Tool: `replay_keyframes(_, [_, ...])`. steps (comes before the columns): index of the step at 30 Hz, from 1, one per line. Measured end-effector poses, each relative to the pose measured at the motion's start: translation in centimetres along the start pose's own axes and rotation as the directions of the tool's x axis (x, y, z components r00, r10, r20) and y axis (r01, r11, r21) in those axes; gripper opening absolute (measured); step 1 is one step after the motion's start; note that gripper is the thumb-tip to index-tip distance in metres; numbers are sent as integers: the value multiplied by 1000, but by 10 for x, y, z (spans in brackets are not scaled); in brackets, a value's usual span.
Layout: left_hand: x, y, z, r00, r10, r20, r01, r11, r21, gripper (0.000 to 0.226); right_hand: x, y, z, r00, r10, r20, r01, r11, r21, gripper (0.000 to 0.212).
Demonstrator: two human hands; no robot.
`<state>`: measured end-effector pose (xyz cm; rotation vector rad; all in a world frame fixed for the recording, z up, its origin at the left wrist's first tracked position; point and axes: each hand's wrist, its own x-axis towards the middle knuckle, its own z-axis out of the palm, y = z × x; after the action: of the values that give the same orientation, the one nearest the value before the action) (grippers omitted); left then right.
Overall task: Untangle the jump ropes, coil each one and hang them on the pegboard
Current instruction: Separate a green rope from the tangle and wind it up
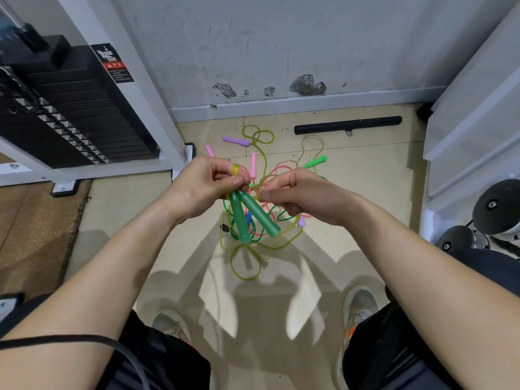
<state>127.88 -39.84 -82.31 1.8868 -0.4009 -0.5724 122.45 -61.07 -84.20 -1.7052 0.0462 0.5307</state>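
A tangle of jump ropes in yellow, green and pink lies on the tiled floor between my feet and the wall. My left hand grips the tops of two dark green handles, which hang down side by side; yellow cord loops over one finger. My right hand pinches yellow cord just right of those handles. On the floor beyond lie a purple handle, pink handles and a bright green handle. No pegboard is in view.
A black weight stack in a white frame stands at left. A black bar lies by the wall. White shelving and dumbbells are at right. A brown mat covers the floor at left.
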Motion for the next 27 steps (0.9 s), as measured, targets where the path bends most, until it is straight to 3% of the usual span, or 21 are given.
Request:
replay_keyframes(6, [4, -5, 9, 986, 26, -164, 1, 987, 162, 15, 3, -1, 14, 988, 117, -100, -97, 977, 189, 12])
replay_keyframes(12, [7, -13, 24, 952, 114, -285, -43, 969, 245, 30, 0, -4, 26, 975, 181, -126, -83, 831, 550, 26])
replay_keyframes(15, [9, -18, 36, 892, 96, -441, -70, 995, 76, 19, -2, 0, 44, 967, 140, -213, 7, 821, 571, 24])
replay_keyframes(18, [12, -19, 46, 840, -8, -543, -68, 991, -120, 10, -4, 5, 64, 953, 132, -272, 41, 835, 549, 14])
replay_keyframes(23, [13, -10, 65, 799, -254, -545, -51, 874, -483, 9, -4, 16, 88, 945, 173, -276, -5, 855, 519, 35])
replay_keyframes(27, [13, -4, 72, 788, -356, -502, -49, 776, -628, 11, -5, 24, 94, 947, 207, -247, -72, 883, 464, 45])
